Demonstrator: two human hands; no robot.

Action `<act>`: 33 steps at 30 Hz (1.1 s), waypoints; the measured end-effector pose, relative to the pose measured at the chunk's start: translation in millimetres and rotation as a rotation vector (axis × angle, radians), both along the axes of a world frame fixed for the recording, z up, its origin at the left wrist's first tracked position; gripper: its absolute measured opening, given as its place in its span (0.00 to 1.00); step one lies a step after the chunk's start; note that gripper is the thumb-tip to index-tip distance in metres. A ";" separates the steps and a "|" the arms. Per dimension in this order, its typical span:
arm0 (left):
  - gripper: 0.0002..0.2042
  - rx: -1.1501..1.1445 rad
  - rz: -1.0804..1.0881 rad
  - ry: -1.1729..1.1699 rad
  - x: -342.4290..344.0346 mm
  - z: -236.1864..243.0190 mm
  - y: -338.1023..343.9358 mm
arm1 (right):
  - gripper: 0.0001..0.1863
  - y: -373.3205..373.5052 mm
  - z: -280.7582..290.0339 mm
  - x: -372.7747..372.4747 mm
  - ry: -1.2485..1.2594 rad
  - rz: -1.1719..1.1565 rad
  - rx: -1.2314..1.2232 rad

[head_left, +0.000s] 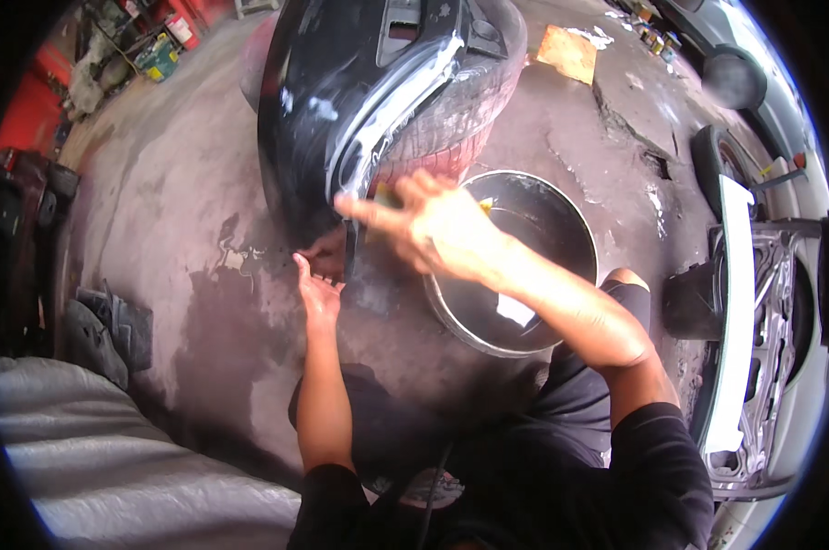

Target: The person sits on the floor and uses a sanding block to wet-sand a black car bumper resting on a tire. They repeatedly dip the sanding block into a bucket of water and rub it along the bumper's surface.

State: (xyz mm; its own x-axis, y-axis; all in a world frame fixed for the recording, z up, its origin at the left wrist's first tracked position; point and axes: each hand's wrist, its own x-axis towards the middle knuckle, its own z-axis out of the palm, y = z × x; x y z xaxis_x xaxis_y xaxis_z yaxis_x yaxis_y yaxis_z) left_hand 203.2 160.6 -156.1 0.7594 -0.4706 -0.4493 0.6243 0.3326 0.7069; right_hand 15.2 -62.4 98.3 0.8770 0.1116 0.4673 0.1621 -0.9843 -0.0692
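Note:
A black car bumper (295,119), streaked with whitish wet residue along its ridge, leans over a worn tire (474,119). At its lower end my left hand (321,295) is palm up, thumb raised, with the fingers curled at the edge and partly hidden. A dark reddish hand shape just above looks like its reflection. My right hand (446,225), blurred by motion, is over the bumper's lower right edge with the index finger stretched out and the others apart. A yellowish patch shows beside it, too blurred to name. Below the right forearm stands a round basin (469,335) of dark water.
An orange-brown sheet (568,55) lies on the cracked concrete floor. On the right are a bare car door frame (763,367), a long white strip (735,321) and a wheel (715,160). A grey cover (112,458) spreads at lower left, near dark parts (112,335).

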 end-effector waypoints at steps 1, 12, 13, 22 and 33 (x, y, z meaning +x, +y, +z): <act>0.56 0.004 0.006 -0.004 -0.1 1.8 -0.8 | 0.42 -0.2 -1.6 -6.0 0.066 0.078 0.096; 0.44 0.853 0.334 -1.283 -61.4 96.3 -21.6 | 0.24 -79.0 -90.6 -146.1 0.566 -0.288 0.405; 0.43 0.875 0.250 -1.490 -71.8 114.0 -31.8 | 0.23 -81.8 -103.9 -148.1 0.595 -0.278 0.369; 0.39 1.100 0.095 -2.166 -87.2 281.7 -169.2 | 0.19 -87.7 -123.5 -138.5 0.592 -0.240 0.450; 0.41 1.021 0.124 -2.132 -99.5 316.6 -231.3 | 0.19 -88.2 -119.1 -139.4 0.605 -0.338 0.572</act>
State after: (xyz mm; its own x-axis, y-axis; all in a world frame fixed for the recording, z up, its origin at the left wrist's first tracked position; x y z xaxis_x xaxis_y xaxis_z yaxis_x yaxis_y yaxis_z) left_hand 103.7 -70.7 160.5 0.2958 -0.6244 0.7229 -0.8986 -0.4386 -0.0111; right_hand -124.2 -150.6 -20.9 0.9351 -0.3051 -0.1805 -0.3534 -0.7615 -0.5433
